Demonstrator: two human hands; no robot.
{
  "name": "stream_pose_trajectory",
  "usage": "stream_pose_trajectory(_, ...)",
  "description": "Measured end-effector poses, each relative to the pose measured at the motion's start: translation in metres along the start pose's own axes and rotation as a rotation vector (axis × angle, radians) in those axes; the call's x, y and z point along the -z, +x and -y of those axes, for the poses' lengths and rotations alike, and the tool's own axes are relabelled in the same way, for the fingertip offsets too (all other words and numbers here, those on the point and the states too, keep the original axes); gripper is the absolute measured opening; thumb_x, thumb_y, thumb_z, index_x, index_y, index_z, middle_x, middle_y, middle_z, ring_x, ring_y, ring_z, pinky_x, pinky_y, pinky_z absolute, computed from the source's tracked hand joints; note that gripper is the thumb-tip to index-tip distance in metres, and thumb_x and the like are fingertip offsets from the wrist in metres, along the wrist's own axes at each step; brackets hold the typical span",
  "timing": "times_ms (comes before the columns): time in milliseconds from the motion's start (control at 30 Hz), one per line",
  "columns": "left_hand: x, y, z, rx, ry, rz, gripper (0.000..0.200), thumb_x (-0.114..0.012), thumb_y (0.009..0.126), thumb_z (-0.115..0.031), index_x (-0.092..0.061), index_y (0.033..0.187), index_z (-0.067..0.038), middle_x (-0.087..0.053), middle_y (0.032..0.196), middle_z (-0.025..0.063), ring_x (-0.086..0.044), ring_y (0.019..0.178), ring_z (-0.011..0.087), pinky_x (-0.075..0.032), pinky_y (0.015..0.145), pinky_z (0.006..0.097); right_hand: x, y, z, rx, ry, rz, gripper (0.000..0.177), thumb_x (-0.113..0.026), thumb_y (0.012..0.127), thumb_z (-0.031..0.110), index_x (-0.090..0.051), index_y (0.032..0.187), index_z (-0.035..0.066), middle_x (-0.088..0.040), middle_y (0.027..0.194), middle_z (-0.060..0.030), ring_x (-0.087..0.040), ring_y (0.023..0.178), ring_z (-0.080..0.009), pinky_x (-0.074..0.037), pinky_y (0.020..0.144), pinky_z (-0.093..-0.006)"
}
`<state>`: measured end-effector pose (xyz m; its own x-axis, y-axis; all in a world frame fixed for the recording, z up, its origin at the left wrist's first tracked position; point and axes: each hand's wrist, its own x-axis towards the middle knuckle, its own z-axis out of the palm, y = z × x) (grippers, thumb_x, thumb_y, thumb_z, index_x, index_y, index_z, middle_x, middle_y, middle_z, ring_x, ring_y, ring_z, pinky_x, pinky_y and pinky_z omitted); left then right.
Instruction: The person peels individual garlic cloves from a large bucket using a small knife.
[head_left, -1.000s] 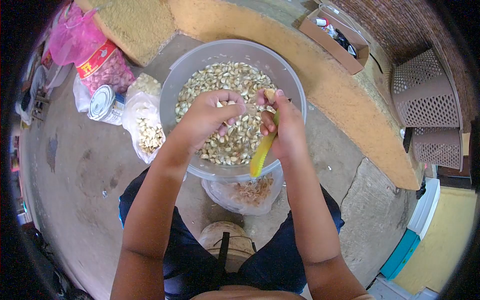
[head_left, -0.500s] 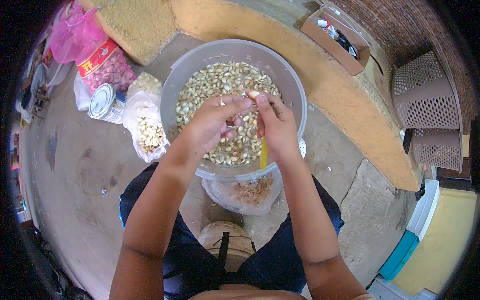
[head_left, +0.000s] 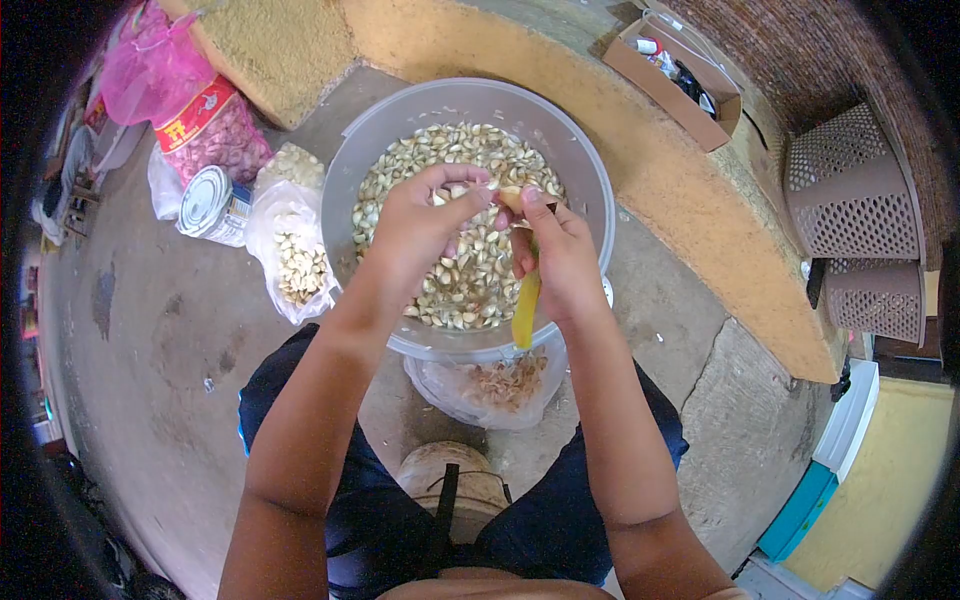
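Note:
Over a large grey tub [head_left: 592, 215] of garlic cloves [head_left: 440, 160] in water, my two hands work close together. My right hand [head_left: 562, 262] is closed around a small knife with a yellow handle [head_left: 525, 310] that hangs below the palm; a dark bit of its blade shows by the thumb. The thumb and fingertips of that hand also pinch a garlic clove [head_left: 511, 197]. My left hand [head_left: 425, 225] is curled, its thumb and forefinger nearly meeting just left of the clove. A tiny pale bit shows at those tips, too small to name.
A plastic bag of brown peels [head_left: 510, 385] lies below the tub. Left of it are a bag of peeled cloves [head_left: 300, 265], a can [head_left: 205, 203] and a pink mesh sack [head_left: 215, 135]. A low yellow ledge [head_left: 680, 200] curves behind, bearing a cardboard box [head_left: 675, 85].
My left fingertips have drawn slightly away from the clove. My right hand has turned a little and shifted down, so more of the yellow handle shows.

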<state>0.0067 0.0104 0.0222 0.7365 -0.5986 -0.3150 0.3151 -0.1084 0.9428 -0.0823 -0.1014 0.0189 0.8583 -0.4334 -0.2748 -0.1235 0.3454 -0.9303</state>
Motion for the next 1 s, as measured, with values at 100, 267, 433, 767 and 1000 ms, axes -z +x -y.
stream_pose_trajectory(100, -0.007, -0.008, -0.009, -0.130, 0.200, -0.035, 0.017, -0.062, 0.072, -0.013, -0.060, 0.084, -0.001, -0.060, 0.078, 0.0052, -0.052, 0.066, 0.0093, -0.042, 0.055, 0.0232, -0.001, 0.001, -0.001, -0.016, 0.013, -0.020, 0.035, -0.044, 0.088, 0.033, -0.059, 0.084, 0.002, -0.049, 0.059, 0.0006, -0.037, 0.043, -0.0049, -0.032, 0.038, -0.0202)
stream_pose_trajectory(267, -0.013, -0.006, 0.005, -0.537, 0.458, -0.216, 0.014, -0.065, 0.066, -0.006, -0.061, 0.079, -0.002, -0.060, 0.078, 0.0094, -0.057, 0.072, 0.0183, -0.043, 0.068, 0.0272, 0.000, 0.002, -0.007, -0.025, -0.037, -0.030, 0.032, -0.045, 0.087, 0.032, -0.057, 0.078, 0.004, -0.044, 0.051, 0.0019, -0.037, 0.041, -0.0052, -0.031, 0.037, -0.0203)
stream_pose_trajectory(433, -0.012, -0.009, 0.003, -0.557, 0.543, -0.260, 0.012, -0.065, 0.066, -0.006, -0.061, 0.076, -0.002, -0.060, 0.076, 0.0096, -0.058, 0.075, 0.0189, -0.043, 0.069, 0.0272, -0.006, 0.001, -0.009, -0.002, -0.045, -0.053, 0.030, -0.046, 0.087, 0.030, -0.058, 0.079, 0.004, -0.041, 0.049, 0.0029, -0.036, 0.040, -0.0049, -0.030, 0.037, -0.0204)
stream_pose_trajectory(767, -0.015, -0.005, 0.009, -0.537, 0.418, -0.286, 0.012, -0.066, 0.067, -0.007, -0.061, 0.076, -0.001, -0.060, 0.077, 0.0099, -0.058, 0.074, 0.0182, -0.044, 0.068, 0.0266, -0.008, 0.000, -0.008, -0.074, 0.145, -0.054, 0.027, -0.046, 0.088, 0.029, -0.054, 0.078, 0.005, -0.041, 0.050, 0.0023, -0.034, 0.040, -0.0058, -0.030, 0.037, -0.0208)
stream_pose_trajectory(1000, -0.013, -0.004, 0.008, -0.347, 0.310, -0.203, 0.012, -0.065, 0.068, -0.008, -0.060, 0.075, 0.000, -0.061, 0.077, 0.0093, -0.058, 0.073, 0.0157, -0.043, 0.069, 0.0259, -0.010, 0.002, -0.013, -0.029, 0.128, -0.055, 0.028, -0.046, 0.088, 0.027, -0.056, 0.094, 0.002, -0.042, 0.051, 0.0017, -0.036, 0.040, -0.0058, -0.032, 0.037, -0.0209)
